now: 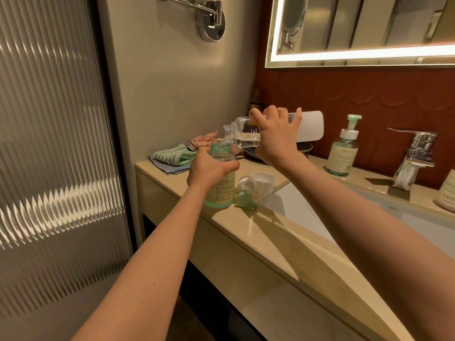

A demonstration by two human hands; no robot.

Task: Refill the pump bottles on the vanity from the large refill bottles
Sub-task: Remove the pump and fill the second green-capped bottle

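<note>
Clear liquid is poured from the refill bottle (243, 136), held almost level by the right hand (275, 136) clasped round its body, into the open neck of the pump bottle (224, 187), which stands at the vanity (283, 242) edge, steadied by the left hand (209, 168) wrapped round its shoulder. The mouths are best kept close and the tilt raised gently, lest the pump head (246, 193) beside be wetted.

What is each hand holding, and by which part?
The left hand grips the open pump bottle around its upper body. The right hand holds the tipped refill bottle around its middle.
</note>
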